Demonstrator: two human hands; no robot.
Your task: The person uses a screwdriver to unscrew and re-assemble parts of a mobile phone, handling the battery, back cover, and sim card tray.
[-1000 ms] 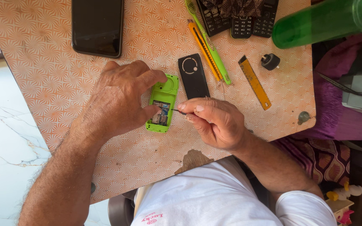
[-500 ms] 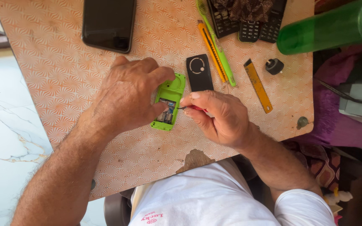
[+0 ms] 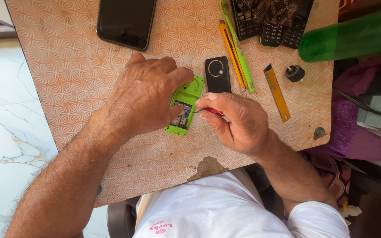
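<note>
A small green phone body (image 3: 186, 102) lies open on the patterned table (image 3: 67, 66), its circuit board showing. My left hand (image 3: 144, 97) presses down on it, fingers over its top end and left side. My right hand (image 3: 237, 121) grips a small red-handled screwdriver (image 3: 211, 110), its thin metal tip pointing left into the phone's inside. A black back cover (image 3: 217, 74) lies just beyond my right hand.
A black smartphone (image 3: 125, 21) lies at the far left. Yellow cutters (image 3: 233, 52), a green toothbrush (image 3: 238, 47), a yellow ruler-like tool (image 3: 276, 92), a small black knob (image 3: 295, 73), keypad phones (image 3: 272, 24) and a lying green bottle (image 3: 351, 37) crowd the far right.
The view has shifted slightly. Both hands stay on the green phone, the screwdriver tip still inside it, with only small movement of my right hand.
</note>
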